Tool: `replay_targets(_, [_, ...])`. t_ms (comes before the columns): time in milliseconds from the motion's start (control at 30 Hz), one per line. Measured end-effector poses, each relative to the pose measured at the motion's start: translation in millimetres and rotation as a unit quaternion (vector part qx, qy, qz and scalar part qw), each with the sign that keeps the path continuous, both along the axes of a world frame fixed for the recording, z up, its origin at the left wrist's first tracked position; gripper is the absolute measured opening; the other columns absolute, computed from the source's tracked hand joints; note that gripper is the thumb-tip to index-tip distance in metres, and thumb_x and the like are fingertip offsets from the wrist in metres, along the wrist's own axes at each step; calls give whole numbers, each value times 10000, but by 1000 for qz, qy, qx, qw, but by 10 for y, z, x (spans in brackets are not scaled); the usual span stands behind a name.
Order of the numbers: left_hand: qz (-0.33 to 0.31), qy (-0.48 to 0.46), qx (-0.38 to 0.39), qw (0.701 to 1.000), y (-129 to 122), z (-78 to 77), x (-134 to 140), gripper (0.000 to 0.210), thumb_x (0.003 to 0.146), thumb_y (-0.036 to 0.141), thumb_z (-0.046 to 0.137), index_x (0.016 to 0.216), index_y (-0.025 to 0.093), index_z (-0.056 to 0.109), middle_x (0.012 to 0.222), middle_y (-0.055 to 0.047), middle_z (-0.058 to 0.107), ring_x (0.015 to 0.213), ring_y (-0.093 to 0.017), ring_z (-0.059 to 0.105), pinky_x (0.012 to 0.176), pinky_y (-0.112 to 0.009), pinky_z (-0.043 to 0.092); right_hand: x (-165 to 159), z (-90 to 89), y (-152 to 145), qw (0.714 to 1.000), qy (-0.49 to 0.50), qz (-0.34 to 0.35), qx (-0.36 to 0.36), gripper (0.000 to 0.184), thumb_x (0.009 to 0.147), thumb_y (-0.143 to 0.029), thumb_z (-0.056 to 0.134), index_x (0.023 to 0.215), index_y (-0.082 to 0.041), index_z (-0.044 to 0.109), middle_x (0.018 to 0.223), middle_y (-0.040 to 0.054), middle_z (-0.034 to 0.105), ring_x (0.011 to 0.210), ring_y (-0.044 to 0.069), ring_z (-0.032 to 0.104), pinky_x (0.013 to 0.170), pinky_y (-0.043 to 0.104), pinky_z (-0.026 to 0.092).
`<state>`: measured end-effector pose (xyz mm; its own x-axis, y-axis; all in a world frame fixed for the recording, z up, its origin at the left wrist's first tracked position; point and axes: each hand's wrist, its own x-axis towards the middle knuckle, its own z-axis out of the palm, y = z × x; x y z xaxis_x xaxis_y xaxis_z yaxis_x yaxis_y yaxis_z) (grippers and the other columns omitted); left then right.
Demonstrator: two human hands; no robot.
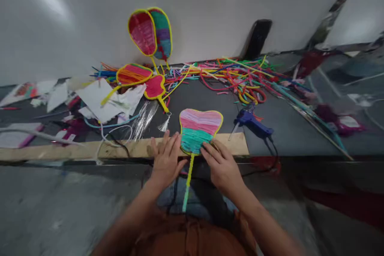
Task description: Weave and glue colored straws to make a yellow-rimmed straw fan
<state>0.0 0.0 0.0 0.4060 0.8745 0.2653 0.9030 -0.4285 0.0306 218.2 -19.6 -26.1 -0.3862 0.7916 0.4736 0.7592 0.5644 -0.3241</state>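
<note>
A pipe-cleaner hand fan lies at the table's front edge. Its face has lilac, pink and teal bands inside a yellow rim, and its yellow and mint handle juts out past the edge toward me. My left hand rests flat with fingers spread, beside the fan's lower left rim. On the lower right of the face lie the outstretched fingers of my right hand. Neither hand is wrapped around anything. Just right of the fan is a blue glue gun with a black cord.
More fans lean on the wall, one of them pink-red. A heap of pipe cleaners lines the back, with a black phone propped behind. White papers and a white cable lie left. A wooden strip borders the front edge.
</note>
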Motion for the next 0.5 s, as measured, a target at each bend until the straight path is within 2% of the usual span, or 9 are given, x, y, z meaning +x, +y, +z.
replay_targets(167, [6,-19,4,1000,-83,-33,-35,672,878,333,560,1452,79,320,1439,-218,441,1428,-353,222,1141,-597,28,-9,16,26,999,31,0,-19,537,778,8,416,1242,-161,628,1300,97,611,1270,290,443,1050,494,431])
replay_targets(233, [-8,-29,8,1000,-151,-51,-40,599,873,290,560,1418,104,397,1432,-201,457,1425,-349,232,1145,-587,56,-3,31,36,996,82,7,-31,561,805,1,402,1303,-192,574,1283,93,620,1254,265,470,1033,479,453])
replay_targets(367, [-58,-54,35,996,-259,-108,22,479,859,209,584,1334,240,532,1402,-148,507,1396,-332,312,1147,-580,72,14,74,5,975,217,-4,-37,545,863,-27,403,1356,-240,494,1233,98,633,1191,220,538,993,436,480])
replay_targets(433, [-85,-71,52,993,-253,-133,82,461,860,222,610,1314,278,554,1391,-143,520,1380,-329,345,1147,-581,77,29,91,-47,961,274,-19,-36,484,868,-35,417,1282,-246,551,1196,99,643,1146,213,569,965,420,485])
replay_targets(500, [-107,-89,54,989,-195,-147,137,473,857,246,632,1322,280,549,1391,-147,522,1377,-329,352,1149,-573,100,57,97,-115,945,322,-24,-45,389,854,-32,420,1086,-243,651,1124,88,668,1068,205,605,901,388,500])
